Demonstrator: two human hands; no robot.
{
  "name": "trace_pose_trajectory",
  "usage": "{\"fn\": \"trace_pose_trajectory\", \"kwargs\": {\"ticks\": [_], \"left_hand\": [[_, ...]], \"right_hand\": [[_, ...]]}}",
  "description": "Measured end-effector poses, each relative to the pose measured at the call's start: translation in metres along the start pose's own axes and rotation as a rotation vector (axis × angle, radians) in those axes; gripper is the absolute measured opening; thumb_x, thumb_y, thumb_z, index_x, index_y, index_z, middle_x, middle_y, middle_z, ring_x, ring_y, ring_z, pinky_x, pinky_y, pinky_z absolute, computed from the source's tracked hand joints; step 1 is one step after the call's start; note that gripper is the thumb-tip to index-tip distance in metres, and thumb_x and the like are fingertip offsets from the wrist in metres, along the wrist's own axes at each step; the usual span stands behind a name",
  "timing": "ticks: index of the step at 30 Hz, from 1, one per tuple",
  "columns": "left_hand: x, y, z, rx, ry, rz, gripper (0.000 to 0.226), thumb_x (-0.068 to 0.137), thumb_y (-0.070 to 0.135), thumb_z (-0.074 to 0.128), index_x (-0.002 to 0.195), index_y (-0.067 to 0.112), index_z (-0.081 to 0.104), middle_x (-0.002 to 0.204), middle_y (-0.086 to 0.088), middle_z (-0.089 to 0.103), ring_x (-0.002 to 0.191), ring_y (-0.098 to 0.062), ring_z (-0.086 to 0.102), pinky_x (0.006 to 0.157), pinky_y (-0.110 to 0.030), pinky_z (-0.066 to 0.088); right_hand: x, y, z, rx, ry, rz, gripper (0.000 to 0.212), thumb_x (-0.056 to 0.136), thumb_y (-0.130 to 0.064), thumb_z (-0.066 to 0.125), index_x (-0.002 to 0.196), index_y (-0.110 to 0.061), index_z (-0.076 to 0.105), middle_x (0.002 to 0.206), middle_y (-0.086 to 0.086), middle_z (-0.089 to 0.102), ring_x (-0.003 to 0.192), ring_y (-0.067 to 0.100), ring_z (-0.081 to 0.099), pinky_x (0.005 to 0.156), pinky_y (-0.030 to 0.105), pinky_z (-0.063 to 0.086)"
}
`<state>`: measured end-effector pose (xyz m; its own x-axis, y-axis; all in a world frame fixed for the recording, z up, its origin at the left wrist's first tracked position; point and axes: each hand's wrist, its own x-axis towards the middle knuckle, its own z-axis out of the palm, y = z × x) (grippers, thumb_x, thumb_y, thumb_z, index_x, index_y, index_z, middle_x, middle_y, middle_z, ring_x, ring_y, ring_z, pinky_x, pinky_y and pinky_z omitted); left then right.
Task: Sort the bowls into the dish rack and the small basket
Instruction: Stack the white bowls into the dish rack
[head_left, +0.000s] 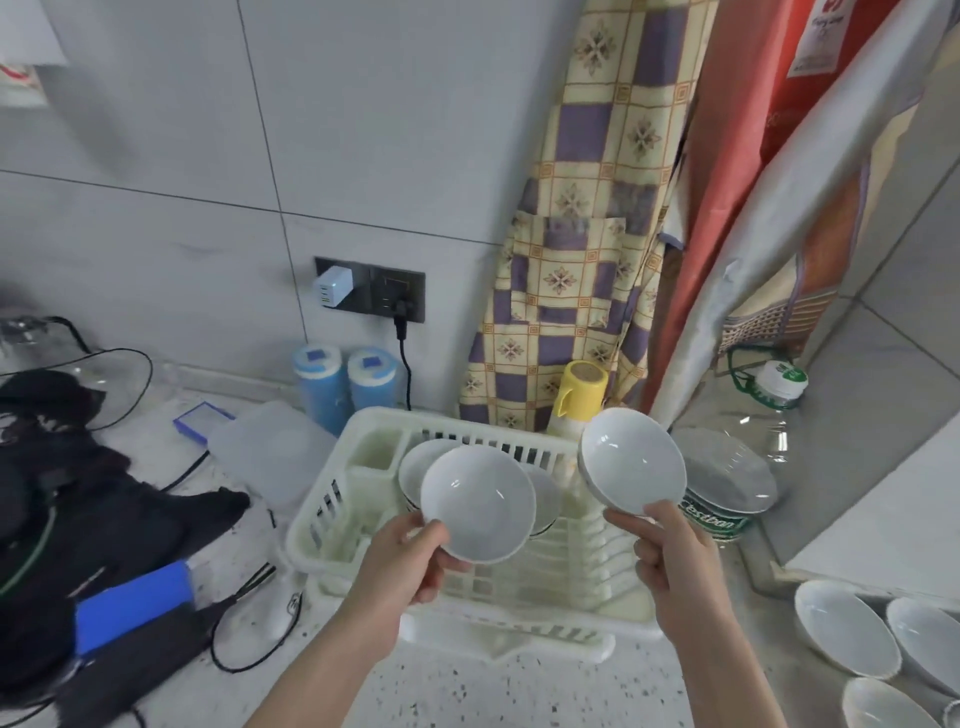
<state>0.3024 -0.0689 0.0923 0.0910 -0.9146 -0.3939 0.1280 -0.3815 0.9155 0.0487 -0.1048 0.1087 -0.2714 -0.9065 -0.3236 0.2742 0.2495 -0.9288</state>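
My left hand (410, 561) pinches the lower rim of a white bowl (478, 504) and holds it tilted over the cream dish rack (322, 525). My right hand (670, 551) grips another white bowl (631, 462) by its lower edge, above the rack's right side. Two bowls stand on edge in the rack behind the left one, one at the left (421, 460) and one at the right (545, 499). Three more white bowls (847, 629) lie at the lower right. I see no small basket.
A water bottle (769, 415) with a plate (727, 467) on it stands right of the rack. A yellow-capped bottle (579, 395) and two blue-lidded jars (340, 384) stand behind. Black cloth, cables and a blue object (132, 603) lie at the left. Aprons (587, 208) hang behind.
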Motion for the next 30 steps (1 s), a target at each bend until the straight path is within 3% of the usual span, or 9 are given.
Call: {"fn": "trace_pose_trajectory", "kwargs": {"ticks": [11,17,20,24,30], "left_hand": [[0.071,0.007,-0.045,-0.051,0.08,0.017,0.02,0.089,0.01,0.05,0.105,0.003,0.06,0.079,-0.018,0.076,0.042,-0.009,0.039,0.046,-0.024,0.03],[0.105,0.008,-0.038,-0.094,0.039,0.005,0.023,0.086,0.014,0.052,0.105,0.003,0.061,0.079,-0.019,0.075,0.044,-0.01,0.039,0.048,-0.025,0.029],[0.118,0.008,-0.031,-0.109,0.019,-0.01,0.028,0.079,0.021,0.055,0.102,0.005,0.06,0.079,-0.017,0.076,0.046,-0.01,0.04,0.05,-0.024,0.029],[0.134,0.005,-0.027,-0.166,0.003,-0.017,0.019,0.084,0.015,0.054,0.1,0.007,0.06,0.077,-0.019,0.075,0.047,-0.009,0.04,0.045,-0.022,0.032],[0.146,-0.005,-0.03,-0.245,-0.007,-0.017,0.013,0.091,0.009,0.048,0.098,0.01,0.059,0.074,-0.02,0.074,0.045,-0.008,0.041,0.04,-0.018,0.035]], "right_hand": [[0.049,0.046,0.058,-0.242,0.088,0.086,0.019,0.09,-0.015,0.048,0.097,-0.007,0.063,0.075,0.014,0.075,0.037,0.008,0.023,0.033,0.018,0.021],[0.068,0.067,0.067,-0.39,0.109,0.071,0.024,0.09,-0.017,0.044,0.092,-0.006,0.064,0.065,0.004,0.073,0.05,0.013,0.03,0.038,0.021,0.027],[0.072,0.076,0.069,-0.428,0.106,0.06,0.024,0.09,-0.015,0.044,0.083,-0.006,0.065,0.063,0.002,0.073,0.054,0.014,0.036,0.049,0.024,0.03],[0.077,0.085,0.07,-0.446,0.112,0.035,0.028,0.09,-0.014,0.045,0.072,-0.007,0.066,0.068,0.004,0.073,0.057,0.012,0.04,0.054,0.026,0.03],[0.079,0.092,0.07,-0.517,0.096,-0.023,0.027,0.091,-0.013,0.045,0.078,-0.011,0.069,0.06,-0.003,0.071,0.067,0.012,0.051,0.058,0.029,0.036]]}}
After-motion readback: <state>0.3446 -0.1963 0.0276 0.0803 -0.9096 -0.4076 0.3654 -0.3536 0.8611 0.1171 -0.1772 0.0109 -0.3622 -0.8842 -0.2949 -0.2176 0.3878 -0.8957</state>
